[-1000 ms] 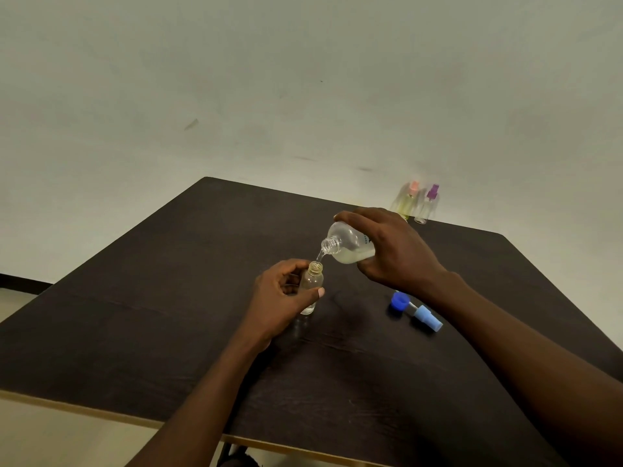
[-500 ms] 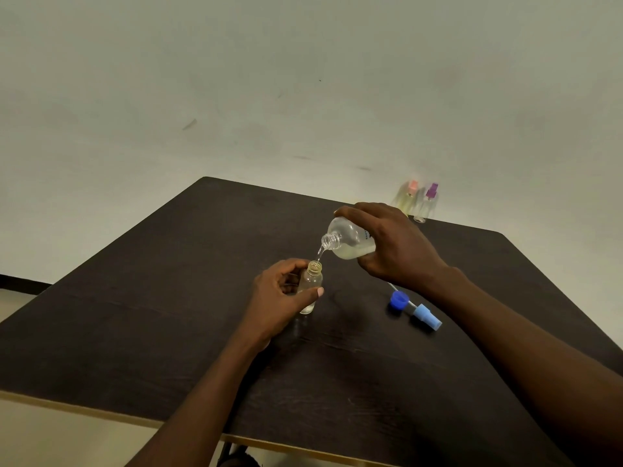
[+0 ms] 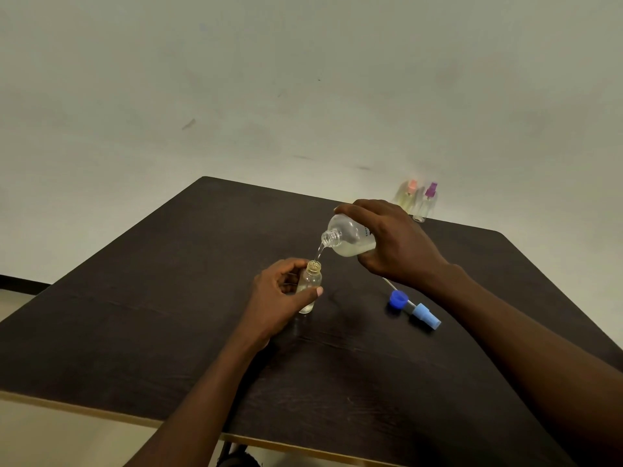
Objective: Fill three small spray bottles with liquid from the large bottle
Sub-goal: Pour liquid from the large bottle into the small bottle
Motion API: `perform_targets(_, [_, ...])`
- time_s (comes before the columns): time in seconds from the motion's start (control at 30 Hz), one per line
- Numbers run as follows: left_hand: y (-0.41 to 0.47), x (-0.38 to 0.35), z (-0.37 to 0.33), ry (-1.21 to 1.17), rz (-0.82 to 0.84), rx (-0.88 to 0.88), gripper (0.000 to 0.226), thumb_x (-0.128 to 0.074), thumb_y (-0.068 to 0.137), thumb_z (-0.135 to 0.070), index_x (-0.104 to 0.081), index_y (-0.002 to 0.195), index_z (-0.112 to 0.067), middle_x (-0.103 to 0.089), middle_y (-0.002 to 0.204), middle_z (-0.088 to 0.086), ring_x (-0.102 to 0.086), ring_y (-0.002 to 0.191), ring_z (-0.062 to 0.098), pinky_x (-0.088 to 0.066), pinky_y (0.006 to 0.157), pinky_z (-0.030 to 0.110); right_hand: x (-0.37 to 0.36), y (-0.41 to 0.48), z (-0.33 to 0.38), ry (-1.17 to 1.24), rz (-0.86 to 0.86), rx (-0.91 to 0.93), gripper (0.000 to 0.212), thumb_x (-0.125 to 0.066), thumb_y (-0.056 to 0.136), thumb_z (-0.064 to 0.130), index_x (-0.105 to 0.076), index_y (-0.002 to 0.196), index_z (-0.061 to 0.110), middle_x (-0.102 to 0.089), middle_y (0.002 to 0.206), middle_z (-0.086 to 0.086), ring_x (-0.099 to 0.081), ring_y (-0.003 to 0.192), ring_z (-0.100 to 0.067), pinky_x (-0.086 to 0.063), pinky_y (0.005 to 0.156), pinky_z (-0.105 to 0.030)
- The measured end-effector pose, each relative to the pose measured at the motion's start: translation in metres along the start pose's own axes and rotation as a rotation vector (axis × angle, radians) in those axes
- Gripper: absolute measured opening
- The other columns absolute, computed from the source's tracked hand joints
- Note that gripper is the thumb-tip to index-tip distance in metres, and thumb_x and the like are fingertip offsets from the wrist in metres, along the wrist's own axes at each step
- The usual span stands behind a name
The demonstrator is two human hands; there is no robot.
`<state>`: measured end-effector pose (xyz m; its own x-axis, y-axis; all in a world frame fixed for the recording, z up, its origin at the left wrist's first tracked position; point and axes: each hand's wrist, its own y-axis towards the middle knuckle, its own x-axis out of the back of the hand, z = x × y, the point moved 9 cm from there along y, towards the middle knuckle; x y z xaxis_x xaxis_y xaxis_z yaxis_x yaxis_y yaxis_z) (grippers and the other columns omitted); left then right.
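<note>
Dark counter (image 3: 168, 298) below a bare wall: my left hand (image 3: 276, 298) grips the small spray bottle (image 3: 310, 286) upright, my right hand (image 3: 394, 241) holds the large bottle (image 3: 350, 239), tipped steeper than a second ago (stream now running into the neck). Blue spray top (image 3: 414, 308) lies nearby; two capped bottles (image 3: 418, 200) wait at the far edge.

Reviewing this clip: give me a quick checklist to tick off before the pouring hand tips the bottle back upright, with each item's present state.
1. Left hand steadying small bottle: ok.
2. Small bottle upright on table: ok.
3. Right hand grip on large bottle: ok.
4. Stream landing in the small bottle's neck: ok.
5. Fill level reached: cannot tell.
6. Blue spray cap on the table beside the right forearm: ok.
</note>
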<state>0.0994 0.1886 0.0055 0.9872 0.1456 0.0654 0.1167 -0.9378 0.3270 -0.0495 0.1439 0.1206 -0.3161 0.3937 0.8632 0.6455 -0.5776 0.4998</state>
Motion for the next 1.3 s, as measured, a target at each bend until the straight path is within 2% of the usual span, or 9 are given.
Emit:
perform_targets(0.2, [0.0002, 0.0007, 0.0017, -0.003, -0.012, 0.001, 0.037, -0.082, 0.073, -0.006, -0.070, 0.107, -0.014, -0.073, 0.100, 0.002, -0.070, 0.093, 0.017, -0.058, 0.088, 0.041, -0.0005, -0.0005, 0.0003, 0.000, 0.000, 0.002, 0.059, -0.068, 0.075, 0.026, -0.049, 0.130, 0.031, -0.060, 0.114, 0.011, -0.057, 0.102, -0.013, -0.047, 0.088, -0.035])
perform_targets(0.77, [0.0009, -0.0001, 0.0028, -0.010, -0.011, 0.009, 0.037, -0.082, 0.072, -0.006, -0.071, 0.106, -0.015, -0.073, 0.100, 0.003, -0.070, 0.092, 0.018, -0.058, 0.087, 0.041, -0.0017, -0.0017, 0.0017, -0.003, 0.007, -0.001, 0.060, -0.068, 0.074, 0.024, -0.049, 0.130, 0.032, -0.060, 0.115, 0.011, -0.056, 0.102, -0.012, -0.048, 0.087, -0.036])
perform_targets(1.1, [0.0010, 0.0002, 0.0027, -0.010, -0.011, 0.009, 0.042, -0.081, 0.066, -0.020, -0.070, 0.107, -0.016, -0.073, 0.100, 0.003, -0.070, 0.094, 0.020, -0.057, 0.088, 0.045, -0.0019, -0.0023, 0.0028, 0.001, 0.007, 0.005, 0.058, -0.067, 0.074, 0.024, -0.049, 0.130, 0.031, -0.060, 0.115, 0.010, -0.057, 0.103, -0.014, -0.048, 0.087, -0.037])
perform_targets(1.3, [0.0010, 0.0000, 0.0018, -0.004, -0.007, 0.004, 0.037, -0.082, 0.073, -0.006, -0.070, 0.107, -0.015, -0.073, 0.099, 0.001, -0.070, 0.093, 0.017, -0.058, 0.087, 0.043, -0.0014, -0.0030, 0.0046, -0.007, 0.013, 0.007, 0.058, -0.067, 0.075, 0.025, -0.049, 0.130, 0.030, -0.060, 0.117, 0.009, -0.057, 0.104, -0.015, -0.047, 0.089, -0.036])
